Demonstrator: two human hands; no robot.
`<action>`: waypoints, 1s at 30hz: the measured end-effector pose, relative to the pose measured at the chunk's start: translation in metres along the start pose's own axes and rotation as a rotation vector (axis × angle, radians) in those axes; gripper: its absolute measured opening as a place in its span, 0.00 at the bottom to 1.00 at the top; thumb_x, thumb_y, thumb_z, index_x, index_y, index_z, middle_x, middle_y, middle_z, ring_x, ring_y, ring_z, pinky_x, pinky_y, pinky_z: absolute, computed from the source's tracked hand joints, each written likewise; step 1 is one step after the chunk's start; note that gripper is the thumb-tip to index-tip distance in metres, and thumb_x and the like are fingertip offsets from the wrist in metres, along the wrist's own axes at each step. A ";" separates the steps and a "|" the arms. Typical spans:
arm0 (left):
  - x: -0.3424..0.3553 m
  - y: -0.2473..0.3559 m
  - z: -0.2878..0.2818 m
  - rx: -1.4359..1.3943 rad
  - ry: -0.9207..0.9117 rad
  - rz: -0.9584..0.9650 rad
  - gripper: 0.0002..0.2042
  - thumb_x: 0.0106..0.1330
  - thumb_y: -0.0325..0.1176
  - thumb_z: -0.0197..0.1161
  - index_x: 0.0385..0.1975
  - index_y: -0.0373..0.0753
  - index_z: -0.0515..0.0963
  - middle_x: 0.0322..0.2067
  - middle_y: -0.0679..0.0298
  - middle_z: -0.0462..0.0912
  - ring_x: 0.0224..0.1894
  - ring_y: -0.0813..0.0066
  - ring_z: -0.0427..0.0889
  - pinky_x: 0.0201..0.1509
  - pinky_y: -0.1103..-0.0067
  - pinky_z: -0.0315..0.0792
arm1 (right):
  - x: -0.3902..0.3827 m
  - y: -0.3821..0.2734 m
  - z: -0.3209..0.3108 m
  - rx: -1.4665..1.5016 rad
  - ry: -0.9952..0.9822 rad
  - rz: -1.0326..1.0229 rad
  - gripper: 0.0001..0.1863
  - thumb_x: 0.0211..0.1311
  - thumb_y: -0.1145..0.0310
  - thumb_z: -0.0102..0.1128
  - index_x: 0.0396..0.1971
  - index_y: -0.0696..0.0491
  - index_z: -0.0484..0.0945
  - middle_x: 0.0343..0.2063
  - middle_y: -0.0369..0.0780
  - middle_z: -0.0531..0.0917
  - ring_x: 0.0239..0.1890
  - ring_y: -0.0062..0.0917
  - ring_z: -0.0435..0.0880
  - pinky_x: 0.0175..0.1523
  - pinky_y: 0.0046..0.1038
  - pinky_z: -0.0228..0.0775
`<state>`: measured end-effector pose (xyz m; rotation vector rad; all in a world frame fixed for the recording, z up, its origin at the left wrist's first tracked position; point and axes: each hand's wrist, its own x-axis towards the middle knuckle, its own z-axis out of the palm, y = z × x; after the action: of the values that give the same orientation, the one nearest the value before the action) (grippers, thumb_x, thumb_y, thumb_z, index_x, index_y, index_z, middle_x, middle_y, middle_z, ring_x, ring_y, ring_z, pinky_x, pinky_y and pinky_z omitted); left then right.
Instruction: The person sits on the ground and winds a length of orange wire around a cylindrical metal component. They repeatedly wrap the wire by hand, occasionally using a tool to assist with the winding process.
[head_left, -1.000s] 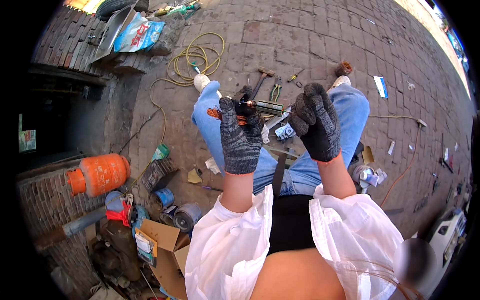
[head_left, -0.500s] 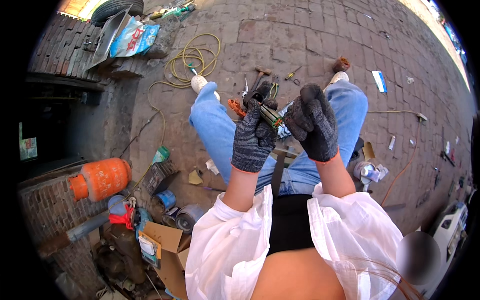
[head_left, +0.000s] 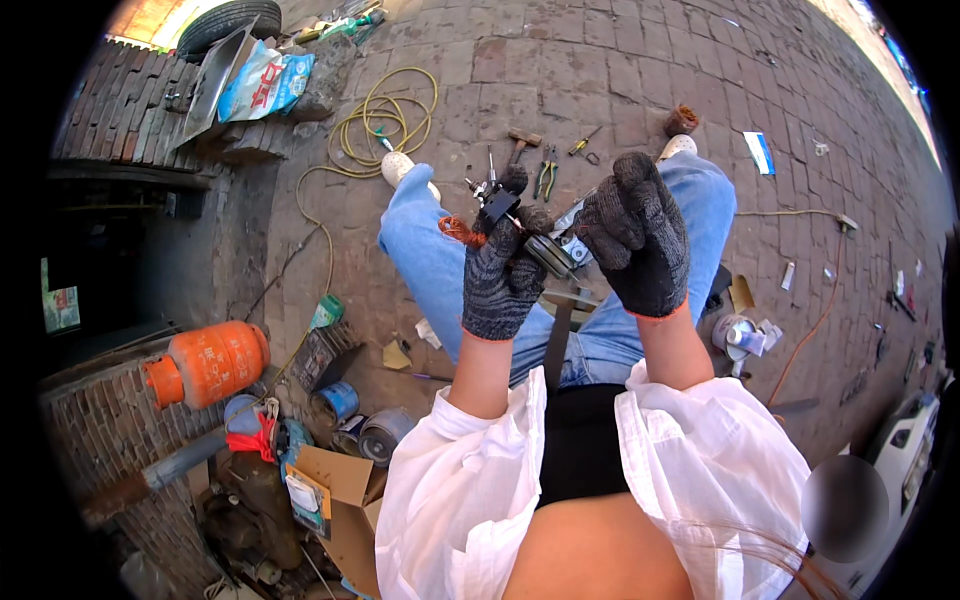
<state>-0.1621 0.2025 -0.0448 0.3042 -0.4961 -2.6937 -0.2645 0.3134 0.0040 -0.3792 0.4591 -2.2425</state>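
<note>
My left hand (head_left: 497,285), in a dark grey knit glove, is closed round a slotted motor armature (head_left: 550,255). The metal core slants down to the right, and a black block (head_left: 500,206) on its shaft shows above the fingers. A tangle of orange-brown copper wire (head_left: 462,231) sits against the left side of that hand. Just right of the armature is my right hand (head_left: 637,240), gloved alike, with its fingers curled together; whatever is in them is hidden. Both hands are above my lap, between my knees. Behind the armature lies a silvery, bluish item (head_left: 570,222), partly covered.
On the brick paving beyond my hands lie pliers (head_left: 546,173), a hammer (head_left: 522,142) and a screwdriver (head_left: 585,142). A coiled yellow hose (head_left: 385,115) is at the far left. An orange gas cylinder (head_left: 215,362) and a cardboard box (head_left: 340,485) are at the left, cans (head_left: 737,335) at the right.
The armature has turned in my left hand, so the black block and shaft now show. My right hand has shifted slightly right, away from it. The pliers on the ground are more visible.
</note>
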 end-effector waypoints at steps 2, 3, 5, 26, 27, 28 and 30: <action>-0.002 0.005 0.001 0.169 0.070 -0.016 0.21 0.62 0.30 0.59 0.56 0.41 0.65 0.32 0.61 0.80 0.14 0.88 0.63 0.14 0.90 0.57 | 0.000 -0.002 0.000 -0.040 -0.014 -0.017 0.08 0.64 0.65 0.52 0.38 0.52 0.68 0.17 0.30 0.61 0.18 0.14 0.58 0.21 0.18 0.52; -0.001 0.003 0.001 0.182 0.063 0.016 0.21 0.61 0.28 0.59 0.55 0.40 0.66 0.34 0.58 0.81 0.12 0.89 0.61 0.13 0.90 0.52 | 0.000 -0.003 0.001 -0.060 -0.022 -0.026 0.08 0.64 0.65 0.52 0.38 0.52 0.68 0.17 0.30 0.61 0.18 0.14 0.58 0.21 0.18 0.52; 0.000 0.003 0.004 0.271 0.015 0.099 0.20 0.61 0.27 0.58 0.54 0.40 0.67 0.34 0.58 0.81 0.13 0.90 0.62 0.13 0.90 0.54 | -0.003 0.000 0.006 -0.143 0.040 -0.073 0.06 0.65 0.65 0.49 0.35 0.51 0.68 0.14 0.29 0.59 0.14 0.14 0.56 0.19 0.18 0.49; -0.007 0.000 0.005 0.426 -0.253 0.281 0.17 0.57 0.33 0.65 0.45 0.38 0.71 0.38 0.56 0.76 0.31 0.75 0.74 0.26 0.84 0.68 | 0.009 -0.011 -0.003 0.535 -0.131 0.050 0.09 0.70 0.66 0.37 0.33 0.51 0.68 0.13 0.28 0.59 0.12 0.15 0.58 0.25 0.19 0.56; -0.008 0.000 0.005 0.415 -0.269 0.269 0.17 0.56 0.32 0.66 0.44 0.38 0.72 0.33 0.58 0.76 0.26 0.76 0.72 0.22 0.84 0.65 | 0.010 -0.010 -0.006 0.538 -0.141 0.045 0.09 0.70 0.66 0.37 0.34 0.52 0.68 0.13 0.28 0.59 0.13 0.15 0.58 0.25 0.19 0.56; -0.009 0.000 0.005 0.404 -0.284 0.257 0.16 0.56 0.32 0.66 0.43 0.39 0.72 0.29 0.60 0.75 0.21 0.77 0.70 0.18 0.84 0.62 | 0.010 -0.010 -0.008 0.509 -0.110 0.042 0.09 0.70 0.66 0.38 0.34 0.52 0.68 0.13 0.28 0.60 0.13 0.14 0.58 0.26 0.19 0.56; -0.010 0.001 0.004 0.373 -0.329 0.203 0.14 0.55 0.31 0.66 0.41 0.40 0.73 0.24 0.62 0.75 0.16 0.78 0.67 0.14 0.83 0.59 | 0.011 -0.009 -0.012 0.452 -0.048 0.038 0.09 0.69 0.67 0.38 0.36 0.52 0.69 0.14 0.28 0.60 0.14 0.14 0.59 0.26 0.19 0.56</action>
<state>-0.1541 0.2072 -0.0392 -0.0934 -1.0695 -2.4473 -0.2817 0.3130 -0.0015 -0.1838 -0.0702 -2.2141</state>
